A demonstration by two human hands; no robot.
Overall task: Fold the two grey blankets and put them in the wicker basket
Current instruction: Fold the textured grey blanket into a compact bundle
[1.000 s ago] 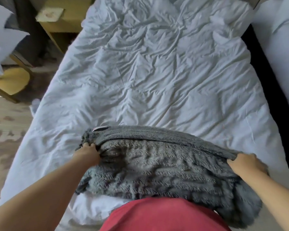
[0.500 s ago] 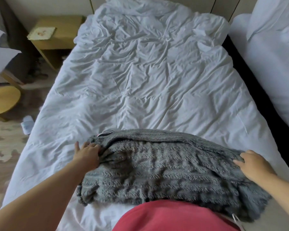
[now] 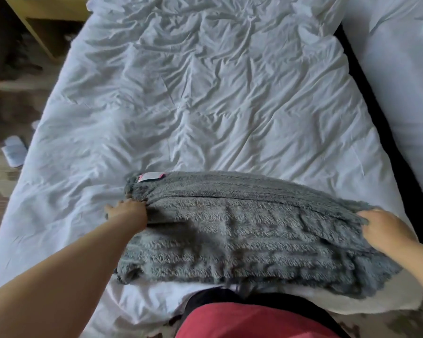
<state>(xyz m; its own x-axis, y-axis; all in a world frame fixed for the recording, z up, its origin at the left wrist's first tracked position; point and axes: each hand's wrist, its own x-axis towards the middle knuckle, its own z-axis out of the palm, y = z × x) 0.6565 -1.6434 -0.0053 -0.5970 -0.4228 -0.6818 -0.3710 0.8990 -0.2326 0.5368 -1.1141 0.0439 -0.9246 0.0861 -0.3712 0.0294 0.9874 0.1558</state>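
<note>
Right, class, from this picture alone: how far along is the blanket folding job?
Done: one fluffy grey blanket lies doubled over in layers on the crumpled white duvet, its white label at the far left corner. In hand: the left hand grips its left end and the right hand its right end, likely for another fold. Left: finishing it; no second blanket or wicker basket shows here.
</note>
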